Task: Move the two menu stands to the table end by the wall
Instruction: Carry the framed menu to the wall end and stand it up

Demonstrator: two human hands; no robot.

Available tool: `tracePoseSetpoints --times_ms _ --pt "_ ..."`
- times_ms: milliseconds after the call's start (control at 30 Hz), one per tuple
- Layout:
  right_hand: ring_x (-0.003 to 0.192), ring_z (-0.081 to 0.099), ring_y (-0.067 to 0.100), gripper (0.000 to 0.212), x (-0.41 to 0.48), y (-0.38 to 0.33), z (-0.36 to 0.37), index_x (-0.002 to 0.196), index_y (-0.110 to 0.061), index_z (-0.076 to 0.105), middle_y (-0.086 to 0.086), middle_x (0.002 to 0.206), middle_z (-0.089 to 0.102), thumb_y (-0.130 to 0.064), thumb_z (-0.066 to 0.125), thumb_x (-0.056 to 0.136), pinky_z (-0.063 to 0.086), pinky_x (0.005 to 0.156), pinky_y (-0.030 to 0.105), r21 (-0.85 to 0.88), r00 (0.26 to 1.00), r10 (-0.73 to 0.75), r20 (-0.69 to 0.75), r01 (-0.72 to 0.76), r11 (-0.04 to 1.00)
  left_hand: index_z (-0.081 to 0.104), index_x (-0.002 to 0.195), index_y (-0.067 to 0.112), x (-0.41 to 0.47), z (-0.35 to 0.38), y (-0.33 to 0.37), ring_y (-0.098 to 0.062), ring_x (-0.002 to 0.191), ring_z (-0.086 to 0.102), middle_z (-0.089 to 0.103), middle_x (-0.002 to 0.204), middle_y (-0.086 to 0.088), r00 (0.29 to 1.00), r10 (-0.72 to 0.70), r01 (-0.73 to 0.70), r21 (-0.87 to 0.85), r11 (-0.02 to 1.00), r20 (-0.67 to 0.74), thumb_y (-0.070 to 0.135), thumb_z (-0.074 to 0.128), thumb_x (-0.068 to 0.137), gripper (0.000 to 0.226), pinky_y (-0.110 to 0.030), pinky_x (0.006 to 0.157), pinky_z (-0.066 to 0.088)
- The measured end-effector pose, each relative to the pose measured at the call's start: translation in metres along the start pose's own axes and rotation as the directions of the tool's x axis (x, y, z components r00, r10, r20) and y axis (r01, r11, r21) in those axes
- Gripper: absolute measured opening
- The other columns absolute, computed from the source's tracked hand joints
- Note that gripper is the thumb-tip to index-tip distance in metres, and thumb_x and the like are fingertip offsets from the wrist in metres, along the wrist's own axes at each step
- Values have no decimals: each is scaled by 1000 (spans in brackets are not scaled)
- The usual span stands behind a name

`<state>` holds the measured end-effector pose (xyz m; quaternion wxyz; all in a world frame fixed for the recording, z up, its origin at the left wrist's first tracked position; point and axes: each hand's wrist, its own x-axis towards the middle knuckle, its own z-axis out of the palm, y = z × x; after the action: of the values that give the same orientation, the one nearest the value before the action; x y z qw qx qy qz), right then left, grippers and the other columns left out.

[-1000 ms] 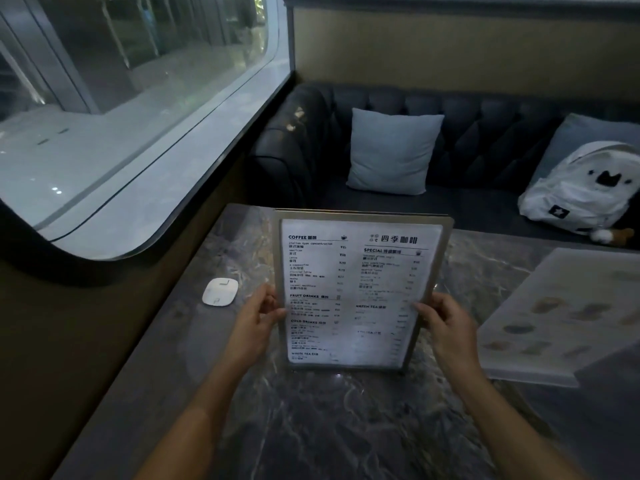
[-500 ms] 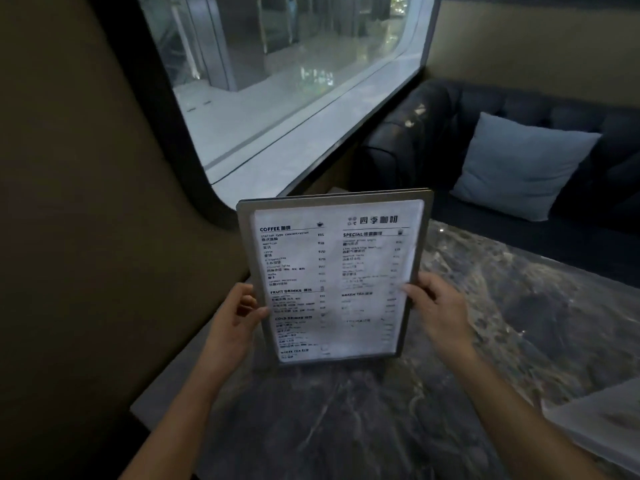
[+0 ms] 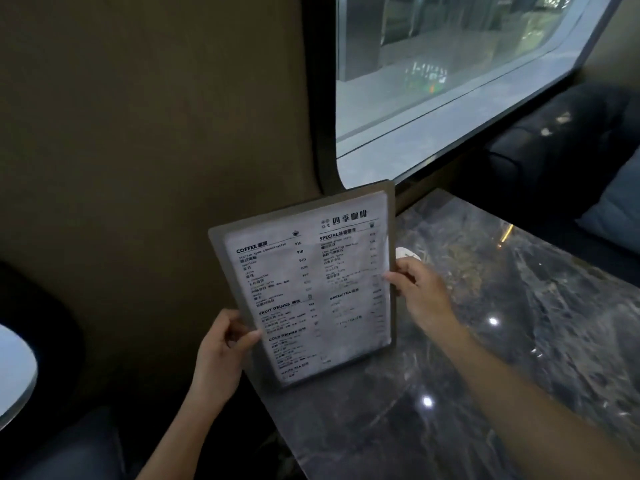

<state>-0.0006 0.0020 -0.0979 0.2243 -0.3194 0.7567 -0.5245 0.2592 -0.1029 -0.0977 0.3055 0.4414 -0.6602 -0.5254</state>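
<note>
A menu stand (image 3: 311, 285), a grey frame around a white printed drinks list, stands tilted at the dark marble table's (image 3: 485, 358) left end, close to the brown wall (image 3: 156, 150). My left hand (image 3: 221, 348) grips its lower left edge. My right hand (image 3: 422, 296) grips its right edge about halfway up. Its bottom edge is at or just above the tabletop; I cannot tell if it touches. The second menu stand is out of view.
A small white object (image 3: 407, 253) lies on the table, partly hidden behind the stand and my right hand. A large window (image 3: 450, 81) runs along the wall. A dark sofa (image 3: 554, 161) with a blue cushion (image 3: 620, 206) sits beyond the table.
Both hands carried the menu stand leftward from the table's middle to the wall end, and it now tilts. My view swung left, so the second stand and the backpack left the frame.
</note>
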Motion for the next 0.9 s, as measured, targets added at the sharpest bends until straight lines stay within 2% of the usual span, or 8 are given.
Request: tracePoseSetpoints --times_ms 67,200,333,500,600,767,833,900 --pt "83 61 24 6 6 -5 10 84 -8 61 8 87 65 -14 58 85 53 73 35 12 1000 -9 28 9 1000 52 78 13 -7 -7 -6 -27 78 53 54 79 -15 1000 19 -19 4 1000 -23 -7 58 81 22 -36 72 48" --pt "88 62 23 11 13 -7 25 93 -8 62 8 93 67 -14 59 84 54 78 38 -1 997 -28 71 28 1000 52 76 16 -19 -15 -17 -26 76 53 53 76 -12 997 32 -31 15 999 -66 -7 60 79 24 -35 71 48" --pt "80 60 16 6 16 -6 36 90 -10 61 8 93 64 -11 58 85 51 62 15 -6 994 -51 95 51 999 53 78 17 -25 -19 -23 -24 77 54 55 77 -8 995 30 -27 32 999 -91 -7 60 79 25 -27 70 47" --pt "82 60 21 5 20 -1 44 89 -11 60 13 95 65 -11 59 84 53 69 31 9 995 -45 94 44 999 55 79 16 -25 -21 -26 -17 74 55 57 76 -6 994 14 -14 1 1000 -110 -8 59 80 24 -24 70 50" --pt "89 62 24 12 20 5 44 94 -10 61 14 100 65 -16 59 85 54 78 44 -18 993 -34 113 36 999 55 79 16 -24 -23 -28 -8 70 55 58 78 -7 995 26 -24 16 1000 -92 -8 60 79 25 -14 66 49" --pt "93 61 23 19 18 7 42 101 -10 61 10 100 64 -18 61 83 55 78 37 35 992 -34 121 30 999 56 84 15 -24 -26 -34 -22 84 60 63 87 -13 996 25 -23 20 1000 -91 -3 64 78 21 -24 72 52" --pt "94 60 22 26 17 13 39 106 -12 60 7 101 63 -24 61 83 53 80 38 1 993 -43 107 43 999 55 88 21 -28 -25 -37 -15 85 62 64 91 -6 996 9 -8 14 1000 -92 2 68 76 26 -20 72 53" --pt "91 58 17 32 14 23 37 111 -12 59 5 101 63 -27 62 83 50 79 31 -60 993 -36 113 43 997 54 94 26 -34 -23 -46 -7 85 62 63 94 1 995 -29 33 39 999 -96 7 72 73 33 -20 74 52"
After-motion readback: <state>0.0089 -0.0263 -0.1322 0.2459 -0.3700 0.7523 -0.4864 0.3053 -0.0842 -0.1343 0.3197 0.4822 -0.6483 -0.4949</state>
